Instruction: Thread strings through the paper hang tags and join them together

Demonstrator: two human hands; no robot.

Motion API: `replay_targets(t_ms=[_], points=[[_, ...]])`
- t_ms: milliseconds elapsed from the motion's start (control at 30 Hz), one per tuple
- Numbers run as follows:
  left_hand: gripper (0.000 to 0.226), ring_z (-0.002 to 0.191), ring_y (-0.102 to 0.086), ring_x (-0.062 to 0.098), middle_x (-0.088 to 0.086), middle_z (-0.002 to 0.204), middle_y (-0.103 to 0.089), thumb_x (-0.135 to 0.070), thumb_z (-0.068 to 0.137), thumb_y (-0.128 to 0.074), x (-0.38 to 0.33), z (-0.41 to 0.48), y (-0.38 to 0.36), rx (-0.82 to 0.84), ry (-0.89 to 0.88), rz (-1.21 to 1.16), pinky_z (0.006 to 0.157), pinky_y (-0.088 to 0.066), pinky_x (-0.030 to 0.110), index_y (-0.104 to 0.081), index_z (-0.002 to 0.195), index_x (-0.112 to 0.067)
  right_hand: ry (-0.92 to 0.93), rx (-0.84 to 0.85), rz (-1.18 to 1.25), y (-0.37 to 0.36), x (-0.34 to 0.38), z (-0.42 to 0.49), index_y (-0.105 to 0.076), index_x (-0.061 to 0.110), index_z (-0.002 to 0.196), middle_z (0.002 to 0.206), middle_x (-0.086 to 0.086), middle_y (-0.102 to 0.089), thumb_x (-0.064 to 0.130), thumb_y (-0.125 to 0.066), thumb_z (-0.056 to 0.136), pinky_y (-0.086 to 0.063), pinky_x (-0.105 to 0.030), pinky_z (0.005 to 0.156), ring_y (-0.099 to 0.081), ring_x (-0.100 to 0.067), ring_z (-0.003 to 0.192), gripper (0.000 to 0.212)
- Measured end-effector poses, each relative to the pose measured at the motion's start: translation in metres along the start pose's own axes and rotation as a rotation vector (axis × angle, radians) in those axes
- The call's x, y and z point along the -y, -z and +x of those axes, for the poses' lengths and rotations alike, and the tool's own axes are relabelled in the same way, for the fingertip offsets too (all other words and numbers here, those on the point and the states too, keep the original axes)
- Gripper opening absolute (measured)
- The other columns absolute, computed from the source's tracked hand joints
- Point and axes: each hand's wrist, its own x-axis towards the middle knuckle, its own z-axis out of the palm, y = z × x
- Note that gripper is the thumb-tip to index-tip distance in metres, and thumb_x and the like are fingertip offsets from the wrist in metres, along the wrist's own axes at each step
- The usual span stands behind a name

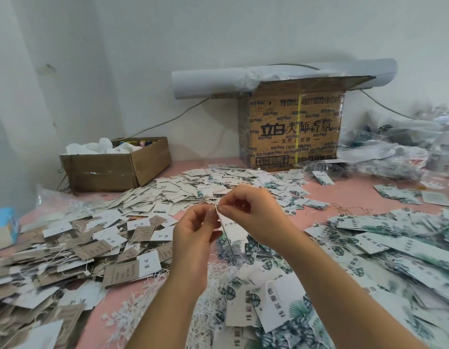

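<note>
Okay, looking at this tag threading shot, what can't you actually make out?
Head view: the hole and string at the top of the held hang tag, covered by the pinching fingertips of the left hand and right hand.
Head view: inside of the large printed carton, hidden by its front wall and flap.
Head view: the blue pack, cut off by the left edge.
Head view: the plastic bags far right, blurred.

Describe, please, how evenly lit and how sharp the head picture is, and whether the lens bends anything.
Head view: soft, even light, no hard shadows or glare; the wide lens bows the white roll; the plastic bags at the right edge smear; the left hand, right hand and the hang tag they pinch look fairly sharp.
</note>
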Motion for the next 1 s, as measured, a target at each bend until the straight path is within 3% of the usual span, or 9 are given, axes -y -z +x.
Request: replay_targets(t_ms=[100,267,333,467,567,667,767,867,1000], points=[[0.019,0.081,-0.056,0.020,0.012,0.085,-0.060,-0.026,0.083,-0.057,0.000,-0.001,-0.001,0.015,0.008,0.034,0.080,-0.050,0.034,-0.062,0.086,-0.008,-0.007,0.039,0.024,0.000,0.000,0.000,-0.063,0.024,0.077,0.066,0.016,-0.057,0.010,-0.065,0.085,-0.041,-0.009,0.059,-0.050,0.007,0.059,0.016],[0.019,0.059,-0.060,0.004,-0.005,0.065,-0.064,-0.011,0.095,-0.050,0.002,0.001,-0.003,-0.026,0.044,0.034,0.051,-0.048,0.016,-0.057,0.078,-0.015,-0.091,0.075,0.045,0.005,-0.006,0.000,-0.063,0.022,0.075,0.066,0.008,-0.062,0.007,-0.063,0.085,-0.049,-0.015,0.060,-0.053,0.006,0.057,0.017],[0.021,0.058,-0.061,0.004,-0.007,0.066,-0.066,-0.015,0.097,-0.045,0.001,0.001,-0.003,-0.054,0.049,-0.004,0.052,-0.050,0.018,-0.054,0.077,-0.015,-0.132,0.075,-0.008,0.010,-0.010,0.001,-0.060,0.025,0.071,0.062,0.011,-0.060,0.008,-0.063,0.086,-0.046,-0.013,0.055,-0.051,0.006,0.052,0.022],[0.019,0.062,-0.059,0.010,-0.002,0.075,-0.071,-0.014,0.098,-0.041,-0.004,0.004,0.000,-0.110,0.062,-0.120,0.068,-0.052,0.028,-0.051,0.081,-0.013,-0.239,0.059,-0.055,0.022,-0.021,0.001,-0.060,0.025,0.069,0.060,0.008,-0.061,0.010,-0.063,0.086,-0.047,-0.021,0.054,-0.050,-0.006,0.052,0.023],[0.021,0.052,-0.050,0.005,-0.004,0.061,-0.063,-0.008,0.097,-0.041,-0.006,0.005,0.003,-0.146,0.027,-0.159,0.058,-0.049,0.021,-0.049,0.079,-0.012,-0.297,0.015,-0.071,0.030,-0.028,0.001,-0.061,0.023,0.068,0.060,0.006,-0.062,0.011,-0.063,0.086,-0.048,-0.022,0.054,-0.049,-0.001,0.046,0.022],[0.018,0.049,-0.046,0.005,-0.005,0.055,-0.055,-0.004,0.095,-0.045,-0.006,0.005,0.006,-0.180,-0.026,-0.142,0.051,-0.046,0.017,-0.051,0.080,-0.012,-0.334,-0.055,-0.047,0.036,-0.034,0.002,-0.063,0.022,0.067,0.057,0.007,-0.062,0.011,-0.064,0.086,-0.043,-0.015,0.047,-0.047,0.003,0.041,0.022],[0.014,0.048,-0.050,0.004,-0.004,0.055,-0.059,-0.003,0.091,-0.052,-0.007,0.005,0.008,-0.223,-0.039,-0.166,0.051,-0.048,0.017,-0.057,0.081,-0.012,-0.359,-0.113,-0.009,0.040,-0.039,0.001,-0.064,0.020,0.068,0.056,0.007,-0.062,0.009,-0.064,0.085,-0.038,-0.013,0.044,-0.047,0.003,0.041,0.020],[0.010,0.050,-0.055,0.003,-0.005,0.057,-0.064,-0.004,0.085,-0.057,-0.007,0.005,0.009,-0.254,-0.025,-0.202,0.054,-0.052,0.016,-0.063,0.082,-0.011,-0.370,-0.169,0.047,0.044,-0.041,0.001,-0.068,0.014,0.076,0.062,0.001,-0.064,0.003,-0.062,0.086,-0.044,-0.021,0.049,-0.052,-0.009,0.051,0.015],[0.014,0.054,-0.060,0.003,-0.004,0.063,-0.069,0.001,0.085,-0.057,-0.006,0.004,0.008,-0.213,-0.020,-0.170,0.055,-0.051,0.014,-0.067,0.083,-0.010,-0.339,-0.175,0.165,0.042,-0.037,0.001,-0.067,0.006,0.091,0.068,-0.003,-0.066,-0.007,-0.057,0.086,-0.052,-0.017,0.054,-0.058,-0.009,0.054,0.017]])
